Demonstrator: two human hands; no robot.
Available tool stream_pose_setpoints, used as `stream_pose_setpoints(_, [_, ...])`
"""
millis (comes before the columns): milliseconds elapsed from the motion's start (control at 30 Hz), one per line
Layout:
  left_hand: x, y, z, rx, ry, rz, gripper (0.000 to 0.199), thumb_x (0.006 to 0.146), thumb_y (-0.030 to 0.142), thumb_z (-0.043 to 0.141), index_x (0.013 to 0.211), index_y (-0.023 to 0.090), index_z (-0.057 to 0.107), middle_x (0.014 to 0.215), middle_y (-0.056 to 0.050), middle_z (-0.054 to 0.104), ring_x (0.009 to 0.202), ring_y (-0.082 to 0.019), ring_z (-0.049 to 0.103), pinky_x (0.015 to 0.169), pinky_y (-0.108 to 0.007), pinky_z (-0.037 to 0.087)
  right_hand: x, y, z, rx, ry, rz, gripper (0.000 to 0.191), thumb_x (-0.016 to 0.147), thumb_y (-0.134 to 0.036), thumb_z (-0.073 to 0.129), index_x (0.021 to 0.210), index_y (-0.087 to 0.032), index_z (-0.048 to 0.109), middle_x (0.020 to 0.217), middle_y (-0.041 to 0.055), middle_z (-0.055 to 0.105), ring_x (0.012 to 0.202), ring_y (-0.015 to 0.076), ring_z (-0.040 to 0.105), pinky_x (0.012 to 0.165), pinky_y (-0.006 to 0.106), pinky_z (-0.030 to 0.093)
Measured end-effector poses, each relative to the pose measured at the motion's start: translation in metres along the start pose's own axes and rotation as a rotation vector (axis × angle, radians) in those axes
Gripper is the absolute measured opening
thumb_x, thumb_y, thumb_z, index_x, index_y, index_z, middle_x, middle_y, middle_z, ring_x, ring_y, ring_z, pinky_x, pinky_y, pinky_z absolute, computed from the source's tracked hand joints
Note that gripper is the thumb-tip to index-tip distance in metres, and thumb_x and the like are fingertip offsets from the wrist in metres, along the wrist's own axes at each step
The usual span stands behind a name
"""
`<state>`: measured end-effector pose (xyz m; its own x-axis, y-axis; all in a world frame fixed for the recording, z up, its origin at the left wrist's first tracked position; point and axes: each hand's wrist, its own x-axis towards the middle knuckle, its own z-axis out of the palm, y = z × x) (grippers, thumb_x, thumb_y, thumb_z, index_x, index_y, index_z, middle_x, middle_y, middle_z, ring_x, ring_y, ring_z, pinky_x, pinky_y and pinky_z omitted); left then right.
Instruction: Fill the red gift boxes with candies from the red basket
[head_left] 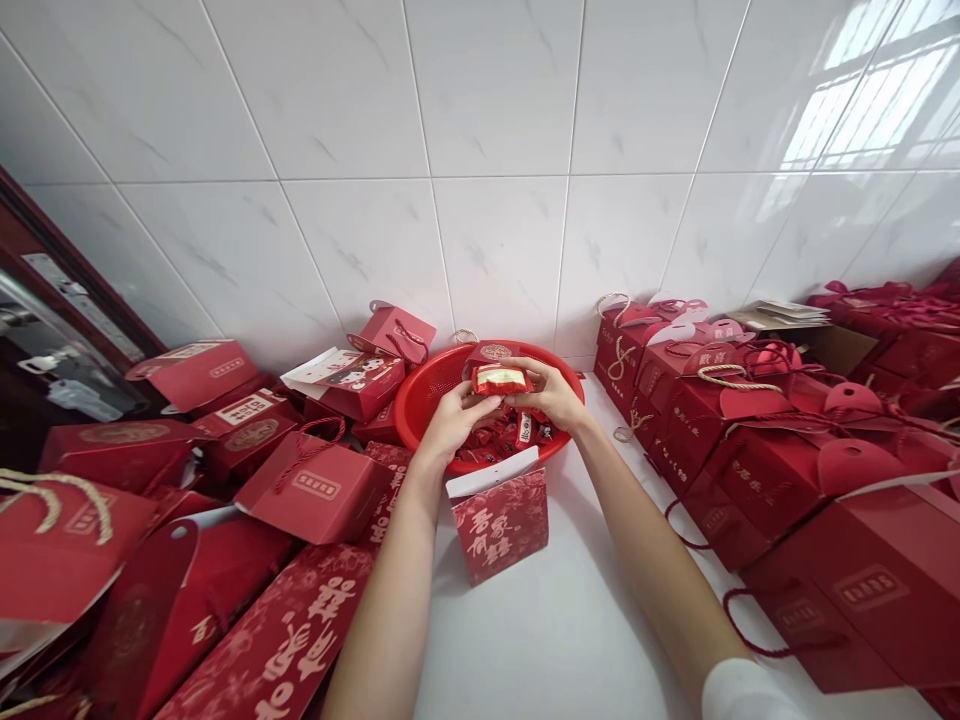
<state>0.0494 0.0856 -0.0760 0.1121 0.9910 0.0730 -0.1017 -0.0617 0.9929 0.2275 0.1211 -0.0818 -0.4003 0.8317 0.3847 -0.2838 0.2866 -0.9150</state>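
My left hand (454, 418) and my right hand (553, 396) come together over a red plastic basket (409, 405). Between their fingertips they hold a small red-wrapped packet (501, 379) with a pale yellow middle. Small wrapped sweets (525, 428), mostly red, lie in the basket below. A red gift box (504, 525) with white characters and a raised white-edged flap stands just in front of the basket, between my forearms. Behind the packet, part of another red box (491, 352) shows with a round emblem; my fingers partly cover it.
Many red gift boxes (315, 490) are heaped at the left, some lying tilted. Rows of red boxes with cord handles (780, 480) line the right side of the white tabletop (555, 630). A tiled wall (502, 250) rises behind. A door frame (67, 290) stands at far left.
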Motion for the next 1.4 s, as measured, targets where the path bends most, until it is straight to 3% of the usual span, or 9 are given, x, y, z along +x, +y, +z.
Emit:
stream_pose_setpoints(100, [0.001,0.000,-0.001,-0.016,0.039,0.054,0.056,0.058,0.030,0.085,0.109,0.015,0.069,0.108,-0.008,0.076,0.096,-0.023,0.071,0.087,-0.034,0.058,0.000,0.001,0.000,-0.001,0.027,-0.001,0.073,0.059,-0.021,0.086,0.128,-0.024,0.063,0.122,0.0045,0.071,0.113,0.0250,0.066,0.092,0.034,0.056])
stream_pose_setpoints(233, [0.003,0.000,-0.001,0.056,0.140,0.061,0.045,0.056,0.031,0.079,0.099,0.017,0.073,0.095,-0.005,0.076,0.087,-0.020,0.069,0.075,-0.028,0.056,0.003,0.007,-0.004,0.024,0.148,0.123,0.084,0.054,-0.021,0.086,0.133,-0.023,0.057,0.091,0.0016,0.075,0.087,0.0216,0.071,0.080,0.034,0.058])
stream_pose_setpoints(333, [0.005,-0.001,-0.003,0.095,0.207,0.025,0.034,0.058,0.035,0.073,0.087,0.017,0.074,0.084,-0.002,0.074,0.072,-0.016,0.064,0.070,-0.026,0.052,0.004,0.011,-0.009,0.028,0.270,0.188,0.066,0.050,-0.022,0.084,0.113,-0.018,0.065,0.073,-0.0004,0.072,0.069,0.0175,0.067,0.068,0.030,0.055])
stream_pose_setpoints(433, [0.008,-0.003,-0.004,0.126,0.221,0.012,0.028,0.058,0.037,0.070,0.077,0.017,0.072,0.077,-0.001,0.071,0.065,-0.014,0.060,0.067,-0.026,0.050,0.005,0.011,-0.010,0.042,0.361,0.175,0.045,0.049,-0.023,0.083,0.091,-0.017,0.069,0.070,0.0007,0.071,0.066,0.0159,0.065,0.066,0.029,0.053])
stream_pose_setpoints(633, [0.010,-0.006,-0.004,0.208,0.232,0.018,0.025,0.060,0.041,0.068,0.068,0.017,0.070,0.067,-0.001,0.067,0.069,-0.016,0.060,0.061,-0.024,0.046,0.006,0.012,-0.011,0.104,0.491,0.143,0.032,0.049,-0.023,0.083,0.078,-0.018,0.069,0.074,0.0018,0.070,0.071,0.0167,0.066,0.067,0.029,0.053])
stream_pose_setpoints(867, [0.008,-0.003,-0.003,0.164,0.174,-0.012,0.027,0.063,0.038,0.069,0.081,0.019,0.075,0.087,-0.004,0.076,0.085,-0.022,0.069,0.069,-0.026,0.053,0.008,0.015,-0.013,0.081,0.494,0.108,0.032,0.049,-0.028,0.083,0.075,-0.019,0.067,0.075,0.0019,0.069,0.073,0.0158,0.064,0.070,0.030,0.052])
stream_pose_setpoints(967, [0.006,-0.002,-0.003,0.082,0.135,-0.018,0.034,0.061,0.036,0.075,0.090,0.018,0.076,0.090,-0.004,0.077,0.087,-0.023,0.070,0.073,-0.029,0.056,0.008,0.013,-0.012,0.118,0.496,0.113,0.034,0.046,-0.028,0.085,0.074,-0.019,0.067,0.074,0.0010,0.068,0.068,0.0141,0.062,0.065,0.027,0.051])
stream_pose_setpoints(1133, [0.006,-0.005,-0.004,0.043,0.068,0.030,0.052,0.055,0.039,0.085,0.101,0.016,0.075,0.097,-0.006,0.077,0.090,-0.024,0.070,0.081,-0.033,0.055,0.006,0.007,-0.008,0.065,0.430,0.119,0.039,0.053,-0.045,0.087,0.071,-0.019,0.064,0.062,-0.0032,0.060,0.044,0.0051,0.040,0.043,0.023,0.033])
stream_pose_setpoints(1400, [0.007,-0.006,-0.004,0.044,0.019,0.115,0.056,0.059,0.046,0.085,0.102,0.013,0.072,0.096,-0.007,0.076,0.086,-0.021,0.069,0.083,-0.032,0.052,0.002,-0.005,0.001,-0.017,0.267,0.154,0.054,0.058,-0.066,0.083,0.068,-0.018,0.059,0.049,-0.0075,0.043,0.038,0.0024,0.026,0.038,0.023,0.016])
